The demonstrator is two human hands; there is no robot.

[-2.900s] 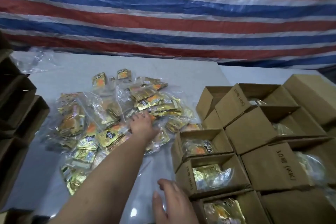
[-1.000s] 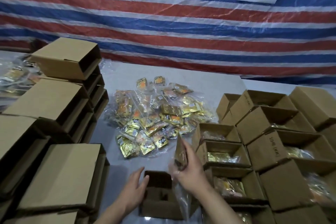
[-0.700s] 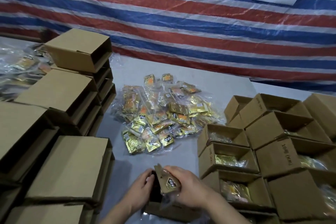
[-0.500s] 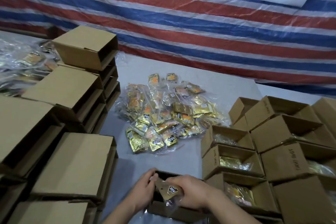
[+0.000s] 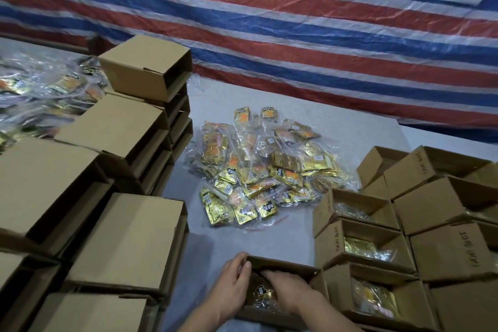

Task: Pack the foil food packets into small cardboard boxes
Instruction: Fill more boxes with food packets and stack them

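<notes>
Near worktop edge: right hand [image 5: 289,295] presses foil packet [image 5: 262,294] down into open cardboard box [image 5: 285,268], fingers flat-ish. Left hand [image 5: 234,281] grips box's left wall. Tip: seat packet flat, corners tucked. Beyond, packet pile [image 5: 265,171] mid-worktop.

1. My hands [image 5: 283,294] sit in the open box [image 5: 285,269]. Bare table [image 5: 204,250] just beyond the grip, up to the packet heap [image 5: 264,167].
2. Right of the grip: filled boxes [image 5: 363,248] packed tight against it, no lane.
3. Left of the grip: a narrow table strip, then stacked empty boxes [image 5: 129,240] wall it off.
4. Past the heap: open table, then striped tarp [image 5: 269,35].
</notes>
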